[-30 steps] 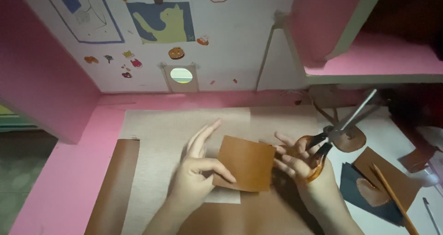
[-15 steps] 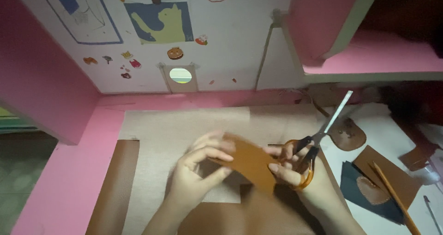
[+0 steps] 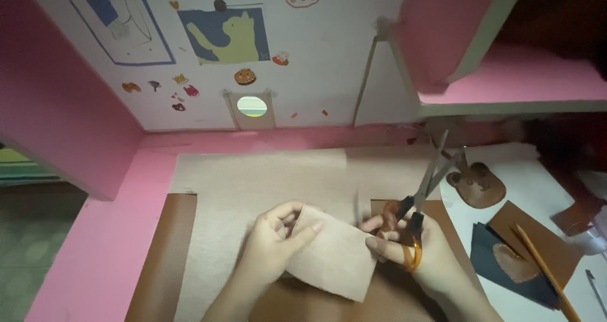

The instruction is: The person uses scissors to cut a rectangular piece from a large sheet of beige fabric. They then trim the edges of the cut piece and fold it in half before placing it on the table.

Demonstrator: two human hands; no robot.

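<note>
The left hand pinches a small tan sheet piece by its left edge, thumb and fingers closed on it, so the pale side faces up and hides most of what lies beneath. Just to the right of that piece, the right hand has its fingers through the orange handles of a pair of scissors; the blades point up and away, slightly parted, though they blur and their tips are hard to make out. Under the piece lies a larger beige sheet on the pink desk, with a brown strip to the piece's left — its lower end cut off by the frame. Well right of the piece sit a brown bear-shaped cutout, a dark blue patch with a brown heart and a pencil, partly out of frame. Both wrists run off the bottom edge.
</note>
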